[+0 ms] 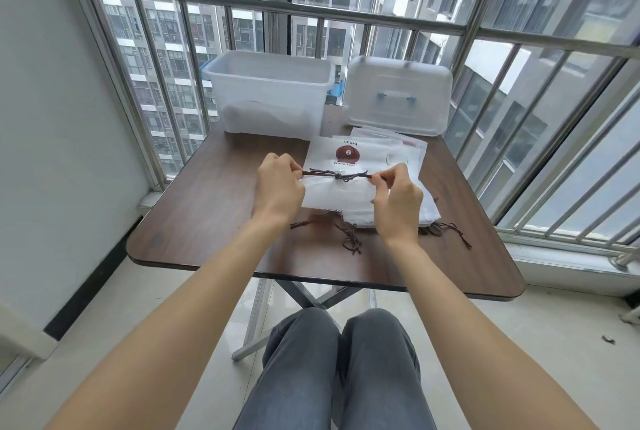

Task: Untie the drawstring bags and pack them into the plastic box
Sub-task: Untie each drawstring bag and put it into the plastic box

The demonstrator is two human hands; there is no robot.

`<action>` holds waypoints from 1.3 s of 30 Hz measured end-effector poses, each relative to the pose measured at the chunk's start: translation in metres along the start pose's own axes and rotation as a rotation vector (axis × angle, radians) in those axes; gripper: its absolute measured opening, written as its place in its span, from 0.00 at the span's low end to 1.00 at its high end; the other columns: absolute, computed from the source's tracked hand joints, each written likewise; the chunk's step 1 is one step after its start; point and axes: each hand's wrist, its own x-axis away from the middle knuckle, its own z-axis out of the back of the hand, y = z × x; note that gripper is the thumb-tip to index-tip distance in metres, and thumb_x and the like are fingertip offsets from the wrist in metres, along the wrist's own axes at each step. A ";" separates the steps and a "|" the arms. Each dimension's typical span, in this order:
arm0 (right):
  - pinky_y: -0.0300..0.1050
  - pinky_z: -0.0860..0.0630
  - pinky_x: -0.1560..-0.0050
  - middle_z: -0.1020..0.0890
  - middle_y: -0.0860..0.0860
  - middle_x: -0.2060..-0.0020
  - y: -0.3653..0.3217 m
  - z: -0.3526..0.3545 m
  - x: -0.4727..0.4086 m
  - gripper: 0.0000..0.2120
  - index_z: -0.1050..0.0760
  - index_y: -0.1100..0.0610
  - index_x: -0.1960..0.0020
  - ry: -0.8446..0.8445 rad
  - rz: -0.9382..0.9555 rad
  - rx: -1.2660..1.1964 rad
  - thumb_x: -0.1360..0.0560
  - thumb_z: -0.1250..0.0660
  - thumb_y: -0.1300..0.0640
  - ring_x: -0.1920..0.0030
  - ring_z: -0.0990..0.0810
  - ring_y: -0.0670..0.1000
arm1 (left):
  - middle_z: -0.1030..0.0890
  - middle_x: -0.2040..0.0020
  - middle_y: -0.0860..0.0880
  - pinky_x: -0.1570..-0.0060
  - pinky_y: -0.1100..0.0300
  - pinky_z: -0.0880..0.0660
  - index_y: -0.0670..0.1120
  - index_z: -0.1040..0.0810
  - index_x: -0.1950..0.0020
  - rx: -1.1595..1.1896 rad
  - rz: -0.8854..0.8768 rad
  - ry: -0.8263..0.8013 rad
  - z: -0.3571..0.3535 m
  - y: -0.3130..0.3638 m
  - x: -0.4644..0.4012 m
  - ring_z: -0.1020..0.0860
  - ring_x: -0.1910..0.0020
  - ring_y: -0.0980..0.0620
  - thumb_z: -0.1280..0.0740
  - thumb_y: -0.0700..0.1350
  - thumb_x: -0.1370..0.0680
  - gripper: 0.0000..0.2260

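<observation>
hands (pixel 341 192) pinching knotted brown cord (pixel 335 175), white bag (pixel 346 195)

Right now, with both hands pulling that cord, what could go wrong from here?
1. The left hand and right hand pull the cord outward at both ends, with the knot still tied between them; pulling that way may well tighten it.
2. The bag lies on a loose stack of bags; a tug could drag them askew.
3. Loose cords trail toward the table edge and might snag a wrist.
</observation>
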 end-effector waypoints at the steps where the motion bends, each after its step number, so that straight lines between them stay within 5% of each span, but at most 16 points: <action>1: 0.53 0.24 0.58 0.20 0.57 0.62 0.001 -0.001 0.000 0.04 0.30 0.62 0.57 0.005 -0.015 -0.012 0.24 0.37 0.64 0.63 0.25 0.54 | 0.30 0.52 0.47 0.59 0.67 0.39 0.38 0.22 0.53 0.002 -0.001 0.007 0.000 0.000 0.000 0.31 0.56 0.50 0.40 0.36 0.22 0.07; 15: 0.55 0.22 0.55 0.19 0.54 0.63 -0.004 0.003 -0.004 0.05 0.29 0.61 0.59 0.036 -0.133 -0.059 0.24 0.38 0.64 0.61 0.23 0.47 | 0.26 0.51 0.46 0.59 0.70 0.38 0.38 0.21 0.52 0.085 0.025 0.001 0.002 -0.002 -0.007 0.29 0.53 0.50 0.39 0.37 0.22 0.07; 18: 0.52 0.24 0.56 0.19 0.52 0.60 -0.005 0.007 -0.008 0.05 0.30 0.59 0.56 -0.041 -0.161 0.049 0.23 0.38 0.59 0.56 0.20 0.55 | 0.20 0.49 0.46 0.53 0.65 0.34 0.41 0.20 0.49 0.142 0.041 -0.060 0.006 -0.003 -0.009 0.27 0.51 0.52 0.39 0.39 0.21 0.08; 21: 0.62 0.23 0.55 0.21 0.55 0.59 -0.010 0.006 -0.013 0.05 0.34 0.59 0.53 -0.172 -0.193 -0.028 0.22 0.41 0.57 0.53 0.21 0.59 | 0.20 0.49 0.46 0.51 0.63 0.33 0.42 0.19 0.48 0.193 0.047 -0.076 0.008 -0.006 -0.008 0.26 0.51 0.52 0.38 0.41 0.21 0.08; 26: 0.63 0.25 0.50 0.25 0.52 0.63 -0.024 0.002 -0.015 0.04 0.37 0.59 0.54 -0.306 -0.191 -0.118 0.21 0.44 0.60 0.49 0.22 0.58 | 0.19 0.49 0.49 0.48 0.61 0.30 0.45 0.19 0.47 0.337 0.066 -0.065 0.008 -0.003 -0.008 0.24 0.50 0.53 0.37 0.44 0.21 0.09; 32: 0.57 0.23 0.51 0.25 0.50 0.64 -0.027 0.009 -0.021 0.06 0.36 0.56 0.56 -0.210 -0.235 -0.185 0.21 0.44 0.59 0.56 0.23 0.53 | 0.23 0.40 0.42 0.35 0.49 0.32 0.41 0.23 0.42 0.315 0.466 0.006 0.007 -0.019 -0.025 0.28 0.38 0.41 0.41 0.50 0.21 0.16; 36: 0.44 0.27 0.60 0.25 0.49 0.65 -0.030 0.017 -0.024 0.05 0.34 0.59 0.54 -0.166 -0.253 -0.236 0.21 0.44 0.59 0.59 0.24 0.52 | 0.30 0.44 0.40 0.47 0.48 0.25 0.50 0.33 0.38 0.758 0.856 -0.355 0.015 -0.011 -0.021 0.24 0.51 0.42 0.41 0.56 0.21 0.16; 39: 0.41 0.31 0.61 0.26 0.48 0.66 -0.033 0.022 -0.024 0.05 0.33 0.59 0.55 -0.190 -0.252 -0.255 0.21 0.42 0.58 0.60 0.27 0.50 | 0.24 0.50 0.36 0.58 0.50 0.19 0.47 0.33 0.39 0.991 0.895 -0.519 0.013 -0.003 -0.023 0.21 0.58 0.42 0.36 0.52 0.24 0.16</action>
